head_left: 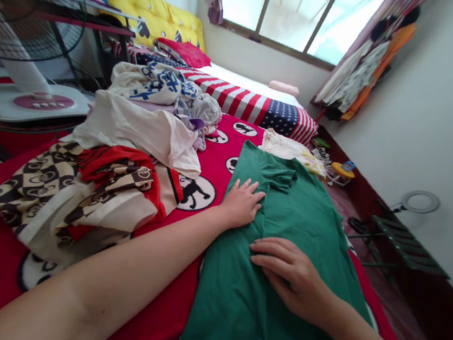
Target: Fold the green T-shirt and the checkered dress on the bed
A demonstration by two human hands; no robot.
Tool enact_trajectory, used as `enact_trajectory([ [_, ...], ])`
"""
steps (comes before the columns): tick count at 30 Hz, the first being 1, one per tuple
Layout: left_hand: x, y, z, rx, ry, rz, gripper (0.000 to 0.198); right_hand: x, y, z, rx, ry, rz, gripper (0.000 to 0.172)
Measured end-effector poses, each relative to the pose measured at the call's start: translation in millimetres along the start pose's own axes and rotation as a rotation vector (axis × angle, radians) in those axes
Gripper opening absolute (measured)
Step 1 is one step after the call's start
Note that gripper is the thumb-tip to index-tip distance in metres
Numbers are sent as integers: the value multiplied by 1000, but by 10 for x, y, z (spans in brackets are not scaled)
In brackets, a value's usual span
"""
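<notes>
A green T-shirt (pixel 310 223) lies spread on the red bedcover, its left side turned inward with a short sleeve lying on top. Flat on that turned-in part rests my left hand (pixel 242 203), fingers spread and pointing away from me. My right hand (pixel 286 269) is lower on the shirt, its fingers stretched out to the left, close to the edge of the turned-in part. Neither hand grips the cloth. The shirt's near end runs out of the bottom of the view.
Heaped clothes lie at left: a brown-checked garment (pixel 41 181), a cream garment (pixel 133 126) and a white-and-blue one (pixel 150 82). A pale garment (pixel 282 143) lies beyond the shirt. A fan (pixel 35 88) stands far left, a green folding stool (pixel 410 245) at right.
</notes>
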State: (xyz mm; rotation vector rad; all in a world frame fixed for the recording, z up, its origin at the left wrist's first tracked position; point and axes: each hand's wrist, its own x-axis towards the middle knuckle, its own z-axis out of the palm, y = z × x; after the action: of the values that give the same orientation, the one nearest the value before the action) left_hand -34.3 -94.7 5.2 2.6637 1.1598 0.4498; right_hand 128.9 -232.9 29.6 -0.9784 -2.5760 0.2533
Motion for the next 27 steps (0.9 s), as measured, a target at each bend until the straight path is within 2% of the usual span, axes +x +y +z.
enact_trajectory([
  [4,-23,-60,-94,8,-75,17,46,-152,-84,67,122,67,91,31],
  [7,-14,-111,-126,27,-130,37,49,-150,-224,40,142,95,133,27],
  [11,-1,-148,-106,63,-153,61,52,75,-490,-22,194,115,104,27],
  [15,-16,-145,-80,87,-143,66,53,397,-655,21,128,-46,-13,27],
  [17,-21,-153,-81,85,-131,67,53,534,-630,67,13,-118,-18,27],
  [19,-17,-181,-93,70,-124,76,52,641,-544,108,-88,-160,42,27],
  [23,12,-269,-135,-9,-106,111,47,740,-393,178,-139,-241,173,20],
  [27,20,-274,-133,-68,-79,98,54,691,-436,229,-54,-182,158,11],
])
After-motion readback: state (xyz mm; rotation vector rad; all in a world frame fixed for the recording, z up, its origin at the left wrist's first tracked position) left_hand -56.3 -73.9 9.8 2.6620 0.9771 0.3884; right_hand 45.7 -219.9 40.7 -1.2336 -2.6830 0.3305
